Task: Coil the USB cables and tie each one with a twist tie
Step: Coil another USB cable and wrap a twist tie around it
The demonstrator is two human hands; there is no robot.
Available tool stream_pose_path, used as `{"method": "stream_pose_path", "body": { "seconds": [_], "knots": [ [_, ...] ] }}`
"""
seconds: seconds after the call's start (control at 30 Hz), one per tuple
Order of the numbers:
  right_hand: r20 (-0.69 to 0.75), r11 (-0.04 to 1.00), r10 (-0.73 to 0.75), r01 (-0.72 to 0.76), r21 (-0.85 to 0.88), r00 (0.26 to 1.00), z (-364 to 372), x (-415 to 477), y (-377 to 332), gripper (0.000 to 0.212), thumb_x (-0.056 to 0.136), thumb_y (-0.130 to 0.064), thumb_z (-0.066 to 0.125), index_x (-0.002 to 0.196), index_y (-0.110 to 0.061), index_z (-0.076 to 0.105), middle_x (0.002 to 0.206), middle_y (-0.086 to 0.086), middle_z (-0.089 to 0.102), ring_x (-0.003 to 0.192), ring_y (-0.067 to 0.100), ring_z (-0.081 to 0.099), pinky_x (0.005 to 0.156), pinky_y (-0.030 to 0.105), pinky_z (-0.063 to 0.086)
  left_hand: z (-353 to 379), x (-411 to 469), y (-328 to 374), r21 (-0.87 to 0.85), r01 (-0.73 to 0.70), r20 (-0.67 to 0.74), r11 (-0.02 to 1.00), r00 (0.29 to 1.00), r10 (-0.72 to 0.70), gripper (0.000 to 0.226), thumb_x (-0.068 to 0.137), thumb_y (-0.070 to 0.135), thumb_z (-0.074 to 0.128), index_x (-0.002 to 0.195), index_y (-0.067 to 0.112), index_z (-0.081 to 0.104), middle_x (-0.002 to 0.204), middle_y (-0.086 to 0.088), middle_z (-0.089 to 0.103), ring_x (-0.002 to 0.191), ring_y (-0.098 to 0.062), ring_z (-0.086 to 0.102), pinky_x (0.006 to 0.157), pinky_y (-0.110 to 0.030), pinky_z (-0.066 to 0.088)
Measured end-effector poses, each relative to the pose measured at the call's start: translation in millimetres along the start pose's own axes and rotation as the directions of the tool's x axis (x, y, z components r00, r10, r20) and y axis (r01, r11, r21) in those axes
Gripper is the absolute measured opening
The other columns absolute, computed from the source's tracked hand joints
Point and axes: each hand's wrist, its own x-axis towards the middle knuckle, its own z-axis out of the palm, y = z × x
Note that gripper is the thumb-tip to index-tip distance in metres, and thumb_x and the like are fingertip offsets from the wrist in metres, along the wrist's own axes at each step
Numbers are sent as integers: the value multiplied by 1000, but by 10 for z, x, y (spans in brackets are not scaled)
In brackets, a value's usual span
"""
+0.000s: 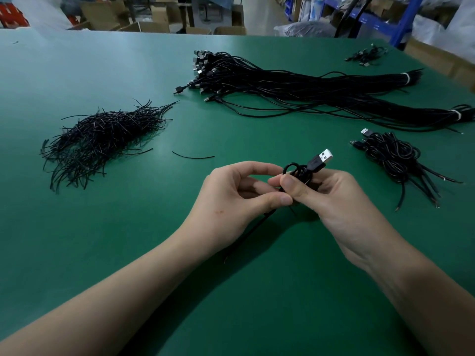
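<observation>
Cable coil (pixel 298 172) held just over the table (pixel 128 240)!
Right hand (pixel 326 196) grips the loops and left hand (pixel 231 199) pinches their edge. If either grip eases, the loops could spring open.

My left hand (pixel 231 199) and right hand (pixel 334 199) meet over the near middle of the table (pixel 128 73), both holding a cable (pixel 300 173). Its plug (pixel 321 159) points away from me and its tail drops between my wrists. The ties (pixel 102 134) are piled out to my left, with one loose tie (pixel 192 156) just right of them. Behind my hands the bundle (pixel 295 83) stretches to the right edge. The coils (pixel 393 160) lie right of my right hand. A small heap (pixel 365 56) sits near the far right corner, and boxes (pixel 149 24) stand beyond the table.
</observation>
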Motion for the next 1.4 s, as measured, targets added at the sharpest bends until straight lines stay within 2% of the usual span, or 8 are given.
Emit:
{"method": "stream_pose_path", "body": {
  "seconds": [0.27, 0.4, 0.57, 0.77, 0.93, 1.1, 1.2, 1.4],
  "knots": [
    [22, 993, 5, -3, -119, 1000, -113, 19, -80, 18, 83, -44, 65, 84, -31, 78, 67, -10, 67, 61, -4, 55, 57, 5, 39, -30, -2, -10, -4, 64, 79, 998, 995, -63, 26, 81, 21, 82, 105, 24, 75, 88, -1, 79, 84, -15, 75, 79, -23, 58],
    [32, 989, -19, 23, -146, 999, -118, 27, -83, 24, 84, -42, 65, 87, -21, 77, 59, -7, 61, 56, -2, 53, 58, 6, 40, -14, -3, -15, -79, 95, 97, 992, 992, -87, 34, 75, 21, 81, 108, 16, 74, 80, 3, 77, 67, 0, 67, 65, -10, 50],
    [58, 983, -23, 33, -180, 998, -96, 32, -57, 22, 87, -39, 64, 88, -21, 76, 61, -14, 57, 57, 1, 46, 58, 10, 40, -32, 7, -23, -125, 129, 136, 984, 984, -112, 41, 72, 19, 81, 112, 10, 75, 84, -5, 77, 70, -10, 69, 69, -18, 54],
    [54, 945, -130, 140, -295, 990, -51, 17, -22, 12, 94, -33, 65, 90, -23, 71, 75, 7, 67, 61, 4, 55, 64, 19, 47, -57, 3, -5, -85, 127, 197, 988, 974, -108, 33, 74, 21, 82, 106, 17, 78, 90, -13, 76, 76, -14, 65, 77, -23, 55],
    [-12, 933, -150, 138, -334, 989, 22, -8, 19, 8, 91, -36, 64, 92, -30, 70, 81, -8, 74, 72, 6, 68, 69, 23, 55, -72, -4, 23, -15, 128, 185, 992, 975, -123, 26, 71, 28, 85, 96, 27, 80, 89, -29, 69, 77, -19, 59, 80, -33, 50],
    [3, 974, -106, 105, -201, 994, 20, -9, 8, 8, 92, -27, 72, 93, -19, 73, 71, -14, 72, 56, -2, 62, 56, 8, 45, -66, 7, 27, 18, 114, 186, 993, 976, -116, 24, 76, 26, 84, 99, 25, 79, 83, -30, 62, 78, -21, 56, 83, -39, 46],
    [36, 991, -36, 40, -130, 999, -30, 0, -34, 24, 80, -36, 73, 99, -21, 73, 74, -8, 70, 56, 0, 54, 52, 14, 42, -87, 25, 26, -4, 130, 149, 991, 980, -128, 39, 73, 28, 83, 110, 22, 77, 89, -28, 70, 79, -22, 60, 86, -39, 47],
    [67, 985, 15, -3, -171, 998, -191, 18, -108, 27, 74, -31, 76, 99, -23, 76, 75, -8, 67, 60, 0, 55, 53, 12, 42, -157, 46, 2, -74, 147, 194, 986, 972, -131, 39, 77, 23, 80, 115, 16, 75, 88, -14, 78, 81, -16, 71, 83, -22, 56]
  ]
}}
